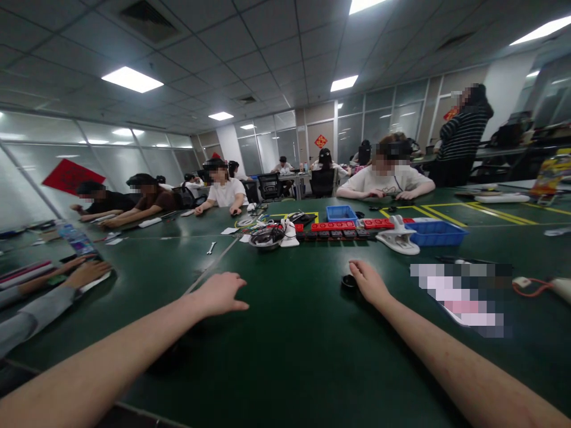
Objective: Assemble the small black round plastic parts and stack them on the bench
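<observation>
My left hand [220, 293] hovers over the green table [276, 351], palm down, with thumb and fingers apart and nothing in them. Farther right, my right hand [368, 280] is curled against a small black round object [348, 283] on the tabletop. The hand covers part of this object, and its exact kind is unclear. Some of my right fingers are hidden behind the hand. A metal wrench [211, 248] lies beyond my left hand.
Ahead stand a bowl of cables [266, 236], red-and-black modules [334, 232], a white clamp-like stand [398, 236] and a blue tray [437, 233]. A blurred phone-like item [461, 300] lies right. At left are another person's hands [89, 272] and a bottle [75, 239].
</observation>
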A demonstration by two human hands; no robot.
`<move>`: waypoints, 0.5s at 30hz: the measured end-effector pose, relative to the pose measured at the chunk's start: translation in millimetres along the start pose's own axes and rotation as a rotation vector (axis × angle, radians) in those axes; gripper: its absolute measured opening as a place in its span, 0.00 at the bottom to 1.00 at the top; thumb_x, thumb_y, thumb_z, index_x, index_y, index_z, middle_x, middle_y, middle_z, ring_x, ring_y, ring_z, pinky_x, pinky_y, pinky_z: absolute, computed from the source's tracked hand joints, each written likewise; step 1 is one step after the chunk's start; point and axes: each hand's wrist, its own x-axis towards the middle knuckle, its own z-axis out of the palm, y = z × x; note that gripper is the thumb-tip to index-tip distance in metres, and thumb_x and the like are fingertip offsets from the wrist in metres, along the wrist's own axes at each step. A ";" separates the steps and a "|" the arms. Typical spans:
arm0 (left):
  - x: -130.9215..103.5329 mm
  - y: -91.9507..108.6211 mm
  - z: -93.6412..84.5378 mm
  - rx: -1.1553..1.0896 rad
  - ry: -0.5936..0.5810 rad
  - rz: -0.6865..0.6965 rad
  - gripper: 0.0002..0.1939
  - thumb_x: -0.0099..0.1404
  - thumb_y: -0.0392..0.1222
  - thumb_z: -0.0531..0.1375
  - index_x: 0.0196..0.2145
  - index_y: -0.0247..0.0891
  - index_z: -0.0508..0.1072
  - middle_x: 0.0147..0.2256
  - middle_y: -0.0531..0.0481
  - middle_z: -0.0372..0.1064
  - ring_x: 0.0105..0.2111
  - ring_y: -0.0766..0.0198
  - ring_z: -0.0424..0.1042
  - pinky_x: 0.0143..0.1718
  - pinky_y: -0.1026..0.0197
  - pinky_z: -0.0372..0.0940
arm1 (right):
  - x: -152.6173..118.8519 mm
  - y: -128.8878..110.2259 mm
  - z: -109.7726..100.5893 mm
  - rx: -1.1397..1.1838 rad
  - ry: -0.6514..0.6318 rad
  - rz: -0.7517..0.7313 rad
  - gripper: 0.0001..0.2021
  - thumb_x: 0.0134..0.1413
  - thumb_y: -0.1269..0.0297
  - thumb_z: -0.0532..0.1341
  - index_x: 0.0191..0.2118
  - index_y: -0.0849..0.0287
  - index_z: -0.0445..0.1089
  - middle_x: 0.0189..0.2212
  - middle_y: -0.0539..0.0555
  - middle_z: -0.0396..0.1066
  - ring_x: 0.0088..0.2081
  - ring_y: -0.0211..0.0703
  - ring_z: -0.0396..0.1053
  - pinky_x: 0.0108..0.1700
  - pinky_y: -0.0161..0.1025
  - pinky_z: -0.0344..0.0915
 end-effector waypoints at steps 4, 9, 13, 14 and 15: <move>41.1 93.9 2.3 -0.231 0.110 0.249 0.32 0.50 0.61 0.52 0.49 0.43 0.59 0.49 0.47 0.58 0.48 0.55 0.58 0.46 0.57 0.54 | 3.6 7.5 0.7 0.066 0.059 0.067 0.25 0.52 0.49 0.38 0.39 0.61 0.64 0.32 0.57 0.67 0.37 0.48 0.64 0.39 0.43 0.60; 109.9 179.0 32.2 -0.469 0.189 0.192 0.48 0.43 0.67 0.54 0.55 0.34 0.48 0.54 0.39 0.49 0.52 0.50 0.51 0.49 0.55 0.51 | 4.3 13.0 3.1 0.132 0.083 0.060 0.27 0.52 0.46 0.37 0.38 0.59 0.64 0.31 0.55 0.67 0.35 0.45 0.65 0.37 0.40 0.61; 140.2 198.6 48.6 -0.588 0.258 0.117 0.40 0.44 0.64 0.56 0.50 0.38 0.57 0.48 0.42 0.58 0.48 0.52 0.57 0.46 0.56 0.55 | 5.4 13.4 3.8 0.156 0.088 0.060 0.27 0.52 0.46 0.36 0.39 0.59 0.63 0.30 0.55 0.67 0.33 0.44 0.65 0.36 0.40 0.62; 143.3 199.0 50.5 -0.602 0.275 0.129 0.35 0.46 0.62 0.56 0.47 0.39 0.61 0.46 0.44 0.61 0.47 0.54 0.59 0.45 0.57 0.56 | 5.9 13.5 4.0 0.161 0.084 0.062 0.27 0.52 0.47 0.36 0.39 0.59 0.63 0.30 0.55 0.67 0.33 0.44 0.65 0.35 0.40 0.62; 145.2 198.6 51.7 -0.610 0.283 0.144 0.30 0.47 0.60 0.56 0.44 0.40 0.63 0.43 0.45 0.63 0.45 0.55 0.61 0.44 0.57 0.57 | 6.6 13.7 4.3 0.165 0.078 0.062 0.27 0.52 0.47 0.36 0.39 0.59 0.63 0.30 0.55 0.67 0.33 0.44 0.65 0.35 0.40 0.62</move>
